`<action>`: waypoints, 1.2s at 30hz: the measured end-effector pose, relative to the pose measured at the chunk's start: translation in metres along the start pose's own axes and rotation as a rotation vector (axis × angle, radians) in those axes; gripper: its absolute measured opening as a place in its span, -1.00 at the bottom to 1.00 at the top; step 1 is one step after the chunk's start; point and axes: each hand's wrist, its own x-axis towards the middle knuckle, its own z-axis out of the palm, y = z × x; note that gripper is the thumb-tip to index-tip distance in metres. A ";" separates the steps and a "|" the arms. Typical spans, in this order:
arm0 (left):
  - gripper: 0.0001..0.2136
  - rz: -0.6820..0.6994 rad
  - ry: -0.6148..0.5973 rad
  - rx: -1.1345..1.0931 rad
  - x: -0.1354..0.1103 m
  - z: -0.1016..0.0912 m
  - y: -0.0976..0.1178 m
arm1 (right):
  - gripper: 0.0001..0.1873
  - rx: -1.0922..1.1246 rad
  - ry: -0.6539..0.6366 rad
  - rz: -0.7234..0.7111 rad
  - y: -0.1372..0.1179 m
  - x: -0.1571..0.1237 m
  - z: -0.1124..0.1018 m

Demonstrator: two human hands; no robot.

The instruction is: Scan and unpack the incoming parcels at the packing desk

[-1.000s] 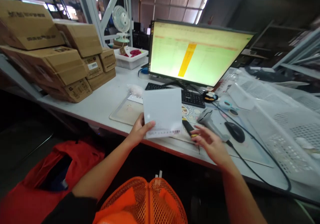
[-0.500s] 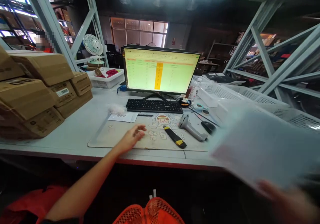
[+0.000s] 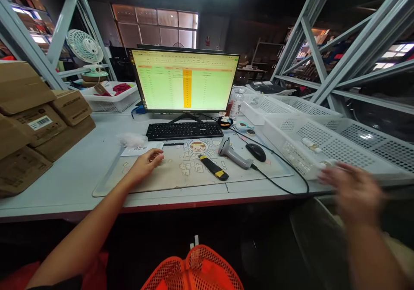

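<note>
My left hand (image 3: 145, 165) rests at the left part of the desk mat (image 3: 174, 180), fingers loosely curled and apart, with nothing in them. Just beyond it lie a white paper slip (image 3: 137, 149) and a crumpled piece of clear plastic (image 3: 132, 139). At the right, my right hand (image 3: 359, 191) is blurred by motion in front of a white perforated basket (image 3: 287, 148); its fingers look stretched out and I see nothing held. Between the hands lie a black and yellow utility knife (image 3: 213, 167) and a grey barcode scanner (image 3: 234, 154).
A monitor (image 3: 186, 83) stands behind a keyboard (image 3: 184, 130). A mouse (image 3: 255, 152) and the scanner's cable lie at the right. Cardboard boxes (image 3: 71, 107) are stacked at the left. A fan (image 3: 84, 46) stands behind a white basket (image 3: 111, 104). Below the desk's right edge is a dark container (image 3: 310, 234).
The blurred pale sheet or bag that my right hand held is gone from view. That hand has moved up beside the basket. The view has turned right; my left hand still rests at the mat.
</note>
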 end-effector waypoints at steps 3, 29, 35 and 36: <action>-0.36 0.045 0.007 0.087 -0.005 0.000 0.009 | -0.47 -0.192 -0.389 -0.226 0.002 0.037 0.079; -0.80 0.358 0.082 0.464 0.208 0.192 0.072 | -0.40 -0.387 -0.451 -0.381 0.089 0.058 0.183; -0.80 0.418 0.093 0.586 0.205 0.199 0.058 | -0.43 -0.390 -0.439 -0.383 0.090 0.057 0.183; -0.79 0.434 0.078 0.604 0.202 0.200 0.057 | -0.42 -0.396 -0.441 -0.385 0.090 0.057 0.183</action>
